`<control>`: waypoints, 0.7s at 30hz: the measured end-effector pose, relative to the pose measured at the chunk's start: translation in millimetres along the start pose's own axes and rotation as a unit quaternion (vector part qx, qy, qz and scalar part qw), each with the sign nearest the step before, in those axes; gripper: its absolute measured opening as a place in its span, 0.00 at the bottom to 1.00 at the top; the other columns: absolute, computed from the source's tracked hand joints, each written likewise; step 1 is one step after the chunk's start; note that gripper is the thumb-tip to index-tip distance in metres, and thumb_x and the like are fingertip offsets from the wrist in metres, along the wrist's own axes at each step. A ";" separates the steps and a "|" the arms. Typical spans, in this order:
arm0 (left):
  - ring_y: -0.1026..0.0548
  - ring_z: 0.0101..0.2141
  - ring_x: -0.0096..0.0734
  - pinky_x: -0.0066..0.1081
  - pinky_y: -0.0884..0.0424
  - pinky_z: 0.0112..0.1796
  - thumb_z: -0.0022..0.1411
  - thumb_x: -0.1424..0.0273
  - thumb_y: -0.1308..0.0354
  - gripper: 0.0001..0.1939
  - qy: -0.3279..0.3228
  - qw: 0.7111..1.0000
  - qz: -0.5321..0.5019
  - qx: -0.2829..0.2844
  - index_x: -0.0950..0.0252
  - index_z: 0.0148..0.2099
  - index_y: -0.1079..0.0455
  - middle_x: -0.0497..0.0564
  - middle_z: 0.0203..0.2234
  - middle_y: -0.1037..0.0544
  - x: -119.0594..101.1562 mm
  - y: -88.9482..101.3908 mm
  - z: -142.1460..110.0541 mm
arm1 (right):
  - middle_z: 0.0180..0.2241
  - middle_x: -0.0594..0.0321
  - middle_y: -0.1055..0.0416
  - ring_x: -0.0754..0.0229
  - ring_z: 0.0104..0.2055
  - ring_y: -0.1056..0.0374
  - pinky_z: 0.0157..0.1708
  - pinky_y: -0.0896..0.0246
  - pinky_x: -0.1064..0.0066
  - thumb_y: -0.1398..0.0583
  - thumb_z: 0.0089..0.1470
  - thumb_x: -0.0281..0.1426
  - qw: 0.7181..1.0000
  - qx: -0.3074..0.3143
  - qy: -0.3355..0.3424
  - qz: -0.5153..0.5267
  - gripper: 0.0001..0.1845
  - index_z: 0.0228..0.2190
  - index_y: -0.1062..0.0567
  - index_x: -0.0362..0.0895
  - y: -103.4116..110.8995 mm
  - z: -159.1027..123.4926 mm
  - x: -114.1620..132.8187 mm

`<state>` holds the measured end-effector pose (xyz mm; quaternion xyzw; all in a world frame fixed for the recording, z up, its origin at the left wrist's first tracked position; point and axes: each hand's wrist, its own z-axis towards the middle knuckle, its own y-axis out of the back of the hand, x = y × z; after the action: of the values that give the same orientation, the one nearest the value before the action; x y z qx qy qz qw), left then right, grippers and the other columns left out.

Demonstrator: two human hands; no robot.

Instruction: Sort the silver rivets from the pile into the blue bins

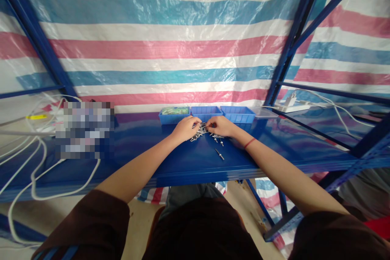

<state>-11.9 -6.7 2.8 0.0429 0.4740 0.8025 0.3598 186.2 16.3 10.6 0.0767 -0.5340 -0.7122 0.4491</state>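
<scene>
Working at the blue bench (pixel 134 142), I find both my hands at the metal pins (pixel 201 130), which lie in a loose pile between and under my fingers. My left hand (pixel 185 128) is curled at the pile's left side, its fingertips drawn close together; my right hand (pixel 222 126) is bent likewise opposite. Whether either grips a pin, I cannot tell. The piled pins point in mixed directions. Nearer me, one loose pin (pixel 219 154) lies apart, its long axis slanting from far left to near right. Just beyond my hands stand three blue bins side by side: the left bin (pixel 170 118) contains green material, contents not identifiable; the middle bin (pixel 207 111) and right bin (pixel 239 114) show ribbed inner walls. A clear plastic container (pixel 266 112) sits beside the right bin.
</scene>
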 end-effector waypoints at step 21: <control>0.28 0.28 0.30 0.27 0.39 0.30 0.60 0.65 0.51 0.14 -0.004 0.997 -0.014 0.077 0.64 0.33 0.26 0.48 0.26 0.24 -0.9 1.4 0.7 | 0.29 0.61 0.32 0.62 0.31 0.37 0.35 0.44 0.71 0.50 0.56 0.28 0.991 -0.095 0.089 0.021 0.06 0.29 0.34 0.43 -8.7 -0.1 24.5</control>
<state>-11.8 -7.1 4.5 0.0674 0.5332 0.7584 0.3686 167.0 -1.3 12.4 0.0856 -0.4237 -0.7401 0.5151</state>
